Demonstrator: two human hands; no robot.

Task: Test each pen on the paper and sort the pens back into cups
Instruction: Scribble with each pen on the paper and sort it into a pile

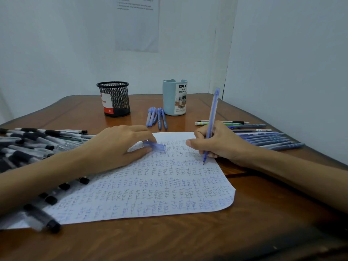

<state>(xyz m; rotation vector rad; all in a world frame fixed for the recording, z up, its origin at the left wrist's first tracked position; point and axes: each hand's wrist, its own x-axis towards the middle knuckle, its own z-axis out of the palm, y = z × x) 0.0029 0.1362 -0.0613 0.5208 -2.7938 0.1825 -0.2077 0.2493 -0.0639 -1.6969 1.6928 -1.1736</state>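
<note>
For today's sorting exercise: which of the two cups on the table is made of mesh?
The black wire cup, back left; the pale blue desk organizer to its right has solid walls.

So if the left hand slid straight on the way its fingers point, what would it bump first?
Probably the right hand gripping the blue plastic pen. The left hand, pinching a see-through blue pen cap, points across the white paper toward it.

This is looking like a small study or office corner. A brown wooden table point(263, 223) is standing against plain white walls point(56, 44). A printed sheet point(137, 25) is hanging on the wall at 12 o'clock. A black mesh cup point(114, 98) at 11 o'clock and a pale blue desk organizer point(174, 97) at 12 o'clock are sitting on the table.
</note>
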